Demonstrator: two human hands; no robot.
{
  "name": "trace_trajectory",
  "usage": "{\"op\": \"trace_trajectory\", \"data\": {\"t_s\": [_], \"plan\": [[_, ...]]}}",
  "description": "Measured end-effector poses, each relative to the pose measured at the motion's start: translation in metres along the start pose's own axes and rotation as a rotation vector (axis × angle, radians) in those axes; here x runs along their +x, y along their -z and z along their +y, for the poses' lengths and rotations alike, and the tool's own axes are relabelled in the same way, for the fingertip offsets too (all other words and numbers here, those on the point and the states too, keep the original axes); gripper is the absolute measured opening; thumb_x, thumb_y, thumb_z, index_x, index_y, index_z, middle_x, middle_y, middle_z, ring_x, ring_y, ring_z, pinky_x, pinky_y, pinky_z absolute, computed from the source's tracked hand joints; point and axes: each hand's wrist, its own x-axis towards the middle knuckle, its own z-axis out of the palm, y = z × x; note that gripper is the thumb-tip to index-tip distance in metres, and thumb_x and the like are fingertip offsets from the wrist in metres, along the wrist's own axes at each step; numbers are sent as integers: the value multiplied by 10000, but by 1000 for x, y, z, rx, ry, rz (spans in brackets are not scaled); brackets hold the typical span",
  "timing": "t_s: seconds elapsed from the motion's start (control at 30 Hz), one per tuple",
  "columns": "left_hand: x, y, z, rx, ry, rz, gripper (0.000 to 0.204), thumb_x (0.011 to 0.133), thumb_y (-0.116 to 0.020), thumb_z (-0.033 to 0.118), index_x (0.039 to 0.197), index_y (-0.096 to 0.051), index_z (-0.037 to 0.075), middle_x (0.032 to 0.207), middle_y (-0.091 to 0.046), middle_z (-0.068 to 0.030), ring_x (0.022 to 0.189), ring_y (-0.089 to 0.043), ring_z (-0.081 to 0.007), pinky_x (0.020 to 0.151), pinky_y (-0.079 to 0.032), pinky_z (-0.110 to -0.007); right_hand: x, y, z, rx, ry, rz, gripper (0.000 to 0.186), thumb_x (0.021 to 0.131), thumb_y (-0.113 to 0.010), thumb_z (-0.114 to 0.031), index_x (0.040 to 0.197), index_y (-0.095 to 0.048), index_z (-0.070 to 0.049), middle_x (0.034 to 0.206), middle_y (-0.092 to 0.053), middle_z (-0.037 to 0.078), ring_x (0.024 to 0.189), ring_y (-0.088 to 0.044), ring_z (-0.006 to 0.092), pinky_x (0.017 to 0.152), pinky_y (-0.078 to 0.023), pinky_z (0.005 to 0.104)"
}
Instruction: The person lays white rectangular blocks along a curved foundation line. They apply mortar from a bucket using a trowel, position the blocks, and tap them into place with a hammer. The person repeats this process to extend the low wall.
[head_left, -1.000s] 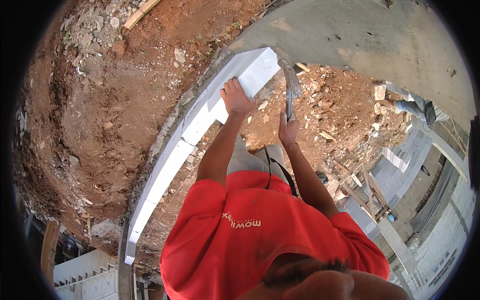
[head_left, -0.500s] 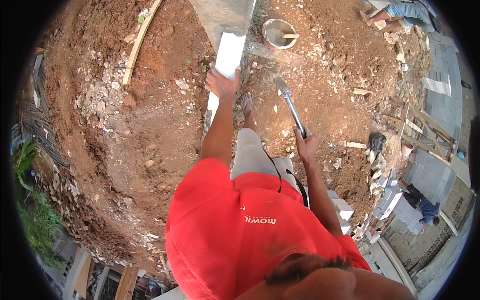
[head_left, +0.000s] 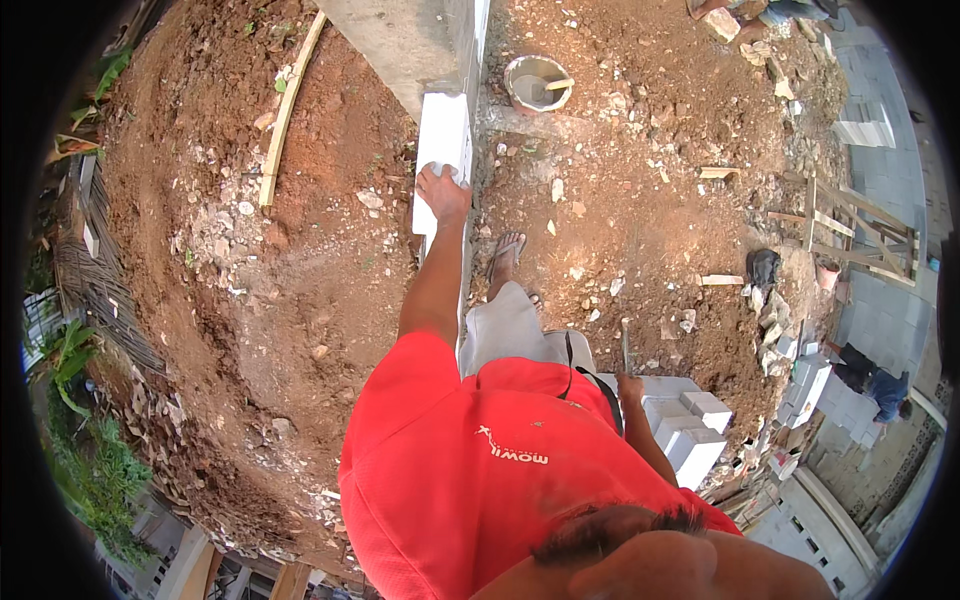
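My left hand (head_left: 444,188) grips a long white block (head_left: 440,130) lying on the low wall, its fingers curled over the block's top, just short of the grey concrete upright (head_left: 390,40). Low on the right, beside my leg, my right hand (head_left: 630,385) holds a long metal tool (head_left: 627,340); part of that hand and the tool's far end are hard to make out. A stack of white blocks (head_left: 685,440) stands just beyond my right hand.
A mortar bucket (head_left: 525,85) with a stick sits beside the wall. Rubble soil and a timber strip (head_left: 285,120) lie left. On the right are a wooden frame (head_left: 850,225), a crouching person (head_left: 885,390) and another person's legs (head_left: 785,12) at the top.
The view has swung round along the wall. My left hand stays on the white block; my right hand has dropped back toward my hip with the metal tool.
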Motion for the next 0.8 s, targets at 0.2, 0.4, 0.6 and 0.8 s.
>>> {"op": "trace_trajectory", "data": {"t_s": [0.2, 0.4, 0.6, 0.8], "plan": [[-4, 28, -11, -41, -28, -109, 573, 828, -831, 297, 1293, -678, -1, 1472, -466, -199, 1419, -405, -387, 1190, -364, -499, 84, -47, -12, 173, -66, -196, 191, 789, -729, -221, 820, -740, -33, 733, -725, 166, 634, -724, 310, 554, -553, 451], [-38, 40, -52, 141, -151, -319, 724, 896, -755, 304, 1489, -512, -31, 1676, -323, -176, 1555, -309, -332, 1263, -315, -430, 101, -61, -77, -550, 703, -92, 176, 797, -733, -262, 881, -807, -126, 790, -750, 160, 814, -773, 319, 689, -605, 477], [-118, 45, -51, 345, -159, -561, 780, 908, -706, 430, 1497, -504, -39, 1693, -304, -190, 1439, -495, -349, 1152, -471, -429, 107, -20, -101, -278, 575, 101, 229, 816, -780, -309, 881, -825, -94, 824, -774, 166, 837, -774, 338, 773, -602, 436], [-181, 59, -43, 41, 122, -795, 936, 744, -827, 581, 1363, -607, -86, 1277, -711, -253, 1223, -671, -407, 1038, -552, -458, 149, 20, -64, -301, 342, 218, 313, 821, -737, -284, 929, -792, 4, 1058, -763, 265, 987, -762, 388, 866, -601, 487]]}}
